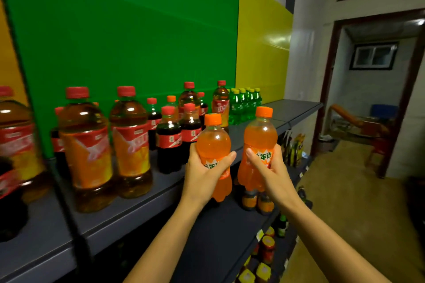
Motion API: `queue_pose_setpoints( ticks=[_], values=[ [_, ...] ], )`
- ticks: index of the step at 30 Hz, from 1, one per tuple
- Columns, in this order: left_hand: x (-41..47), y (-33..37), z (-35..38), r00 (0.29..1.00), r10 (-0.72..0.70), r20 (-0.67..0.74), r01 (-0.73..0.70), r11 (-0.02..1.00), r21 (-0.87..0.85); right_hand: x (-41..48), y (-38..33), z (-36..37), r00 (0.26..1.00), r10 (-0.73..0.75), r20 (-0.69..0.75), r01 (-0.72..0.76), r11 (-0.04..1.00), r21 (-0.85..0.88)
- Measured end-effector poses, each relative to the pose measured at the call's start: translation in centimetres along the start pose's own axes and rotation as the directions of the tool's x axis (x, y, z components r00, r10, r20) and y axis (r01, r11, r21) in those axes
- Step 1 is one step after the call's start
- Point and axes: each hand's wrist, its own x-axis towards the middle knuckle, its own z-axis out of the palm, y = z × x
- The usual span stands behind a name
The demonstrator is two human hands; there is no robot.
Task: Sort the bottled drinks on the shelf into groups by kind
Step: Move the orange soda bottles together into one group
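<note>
My left hand (203, 173) grips an orange soda bottle (213, 142) with an orange cap, held upright in front of the shelf (138, 200). My right hand (269, 171) grips a second orange soda bottle (259, 138) just to its right. On the shelf stand large amber tea bottles (86, 145) with red labels at the left, dark cola bottles (169, 142) in the middle, one more tea bottle (220, 103) further back, and a cluster of green soda bottles (245, 104) at the far right.
A green panel (126, 30) and a yellow panel (262, 48) back the shelf. Lower shelves hold small orange bottles (257, 201) and jars (268, 248). An open doorway (368, 99) and bare floor lie to the right.
</note>
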Motion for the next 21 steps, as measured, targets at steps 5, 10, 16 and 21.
queue_pose_setpoints(
  ticks=[5,10,16,21],
  values=[
    [6.7,-2.7,5.5,1.000,-0.002,-0.025,0.002,1.000,-0.006,7.4,2.8,-4.1,1.000,0.005,0.011,-0.005,0.999,-0.032],
    [11.7,-5.5,9.8,0.997,0.011,-0.075,-0.008,0.999,0.042,13.4,6.4,-7.3,0.998,0.027,0.049,-0.026,0.999,-0.023],
    [16.3,-9.4,13.3,0.980,0.018,-0.197,0.013,0.988,0.155,22.2,12.1,-9.2,0.985,0.062,0.159,-0.073,0.995,0.063],
    [19.0,-11.6,15.7,0.951,0.047,-0.307,0.024,0.974,0.223,29.3,16.7,-8.4,0.944,0.031,0.329,-0.077,0.989,0.130]
  ],
)
